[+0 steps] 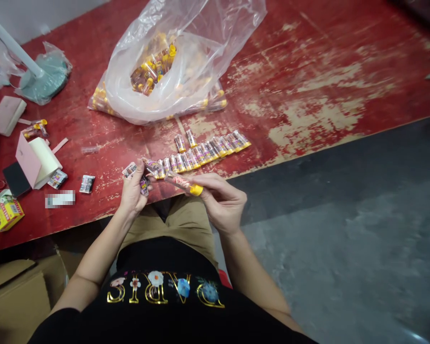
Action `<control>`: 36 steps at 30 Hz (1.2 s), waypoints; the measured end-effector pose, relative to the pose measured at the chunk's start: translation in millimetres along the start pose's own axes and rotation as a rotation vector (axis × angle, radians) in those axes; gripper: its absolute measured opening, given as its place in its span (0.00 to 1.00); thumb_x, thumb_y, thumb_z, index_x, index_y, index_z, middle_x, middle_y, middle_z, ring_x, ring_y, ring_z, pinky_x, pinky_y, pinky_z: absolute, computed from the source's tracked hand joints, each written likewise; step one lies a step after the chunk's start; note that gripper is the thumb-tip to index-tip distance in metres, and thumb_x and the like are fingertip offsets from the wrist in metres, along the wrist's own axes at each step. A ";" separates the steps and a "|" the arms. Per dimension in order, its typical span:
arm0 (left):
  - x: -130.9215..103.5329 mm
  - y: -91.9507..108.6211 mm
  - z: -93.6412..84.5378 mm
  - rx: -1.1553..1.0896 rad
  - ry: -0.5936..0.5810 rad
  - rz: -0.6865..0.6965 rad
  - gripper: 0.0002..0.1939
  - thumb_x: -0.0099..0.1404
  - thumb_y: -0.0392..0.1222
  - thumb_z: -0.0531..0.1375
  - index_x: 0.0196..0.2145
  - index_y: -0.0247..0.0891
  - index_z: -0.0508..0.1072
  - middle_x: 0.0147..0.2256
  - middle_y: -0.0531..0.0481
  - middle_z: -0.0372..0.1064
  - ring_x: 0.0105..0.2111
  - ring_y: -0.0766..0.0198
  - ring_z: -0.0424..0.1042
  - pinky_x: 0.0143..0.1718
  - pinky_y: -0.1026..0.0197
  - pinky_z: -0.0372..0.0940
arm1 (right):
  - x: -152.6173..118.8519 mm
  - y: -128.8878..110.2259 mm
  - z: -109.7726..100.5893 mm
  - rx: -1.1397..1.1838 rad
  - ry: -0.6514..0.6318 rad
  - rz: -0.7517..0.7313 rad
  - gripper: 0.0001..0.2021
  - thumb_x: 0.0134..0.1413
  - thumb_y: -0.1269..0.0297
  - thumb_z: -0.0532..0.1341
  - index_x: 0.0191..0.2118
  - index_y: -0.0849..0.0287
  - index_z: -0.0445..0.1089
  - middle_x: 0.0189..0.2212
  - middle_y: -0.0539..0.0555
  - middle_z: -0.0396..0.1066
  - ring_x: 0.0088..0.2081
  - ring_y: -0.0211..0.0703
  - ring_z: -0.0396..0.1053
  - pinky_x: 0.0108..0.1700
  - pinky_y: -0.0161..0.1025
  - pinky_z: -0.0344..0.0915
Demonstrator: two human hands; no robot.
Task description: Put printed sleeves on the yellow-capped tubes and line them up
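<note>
My right hand [224, 200] pinches a clear tube with a yellow cap [181, 181], which lies tilted in front of me above the table's near edge. Closed around several small printed cards or stickers [144, 185] is my left hand [132, 190], just left of that tube. Beyond both hands runs a slanting row of capped clear tubes [200, 154], side by side with their yellow caps toward me. Two more tubes [185, 140] lie just behind the row. A large clear plastic bag [129, 102] full of such tubes stands open farther back.
On the left of the red table [329, 57] are an open pink notebook [28, 160], a pink box [7, 115], a yellow carton [6, 213] and small printed packs [87, 184]. A lamp base wrapped in plastic [48, 79] stands behind them. Cardboard [17, 291] lies below the edge.
</note>
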State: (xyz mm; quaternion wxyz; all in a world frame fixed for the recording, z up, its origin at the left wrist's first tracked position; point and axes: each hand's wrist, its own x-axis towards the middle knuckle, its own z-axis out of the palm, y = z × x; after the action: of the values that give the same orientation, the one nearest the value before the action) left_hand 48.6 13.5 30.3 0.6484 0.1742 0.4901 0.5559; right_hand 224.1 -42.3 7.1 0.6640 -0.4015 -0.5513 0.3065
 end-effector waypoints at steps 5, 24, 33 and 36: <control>-0.9 -3.2 -4.7 0.041 -0.083 0.094 0.28 0.43 0.57 0.75 0.32 0.35 0.70 0.21 0.57 0.68 0.17 0.73 0.67 0.12 0.72 0.51 | 0.7 -3.1 1.2 -0.061 -0.065 -0.041 0.15 0.59 0.74 0.63 0.46 0.48 0.80 0.40 0.52 0.79 0.41 0.43 0.77 0.45 0.43 0.74; -5.3 -7.1 -4.6 0.177 -0.165 0.172 0.25 0.46 0.52 0.75 0.35 0.33 0.76 0.30 0.50 0.75 0.17 0.72 0.68 0.12 0.71 0.52 | -3.5 14.4 8.3 -0.142 -0.041 -0.160 0.18 0.58 0.76 0.62 0.48 0.47 0.79 0.42 0.52 0.79 0.43 0.44 0.77 0.47 0.44 0.75; 40.7 -1.3 -128.6 0.661 0.272 0.539 0.19 0.52 0.49 0.73 0.35 0.35 0.74 0.24 0.55 0.67 0.21 0.72 0.63 0.27 0.68 0.60 | -9.3 37.3 -1.7 -0.149 -0.045 -0.030 0.14 0.58 0.74 0.63 0.45 0.51 0.80 0.39 0.53 0.79 0.41 0.44 0.76 0.46 0.44 0.72; 38.3 -14.6 -159.6 1.051 0.269 0.529 0.16 0.50 0.44 0.74 0.33 0.36 0.76 0.29 0.51 0.70 0.30 0.68 0.67 0.37 0.65 0.62 | -13.0 42.6 3.9 -0.114 -0.066 0.014 0.13 0.57 0.74 0.64 0.44 0.51 0.80 0.39 0.53 0.78 0.41 0.44 0.76 0.46 0.43 0.72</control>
State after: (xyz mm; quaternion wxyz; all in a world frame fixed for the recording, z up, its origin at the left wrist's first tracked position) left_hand -79.5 -7.9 -71.1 0.2475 0.5155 0.7169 0.3988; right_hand 219.1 -31.7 -36.1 0.6195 -0.4320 -0.5866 0.2924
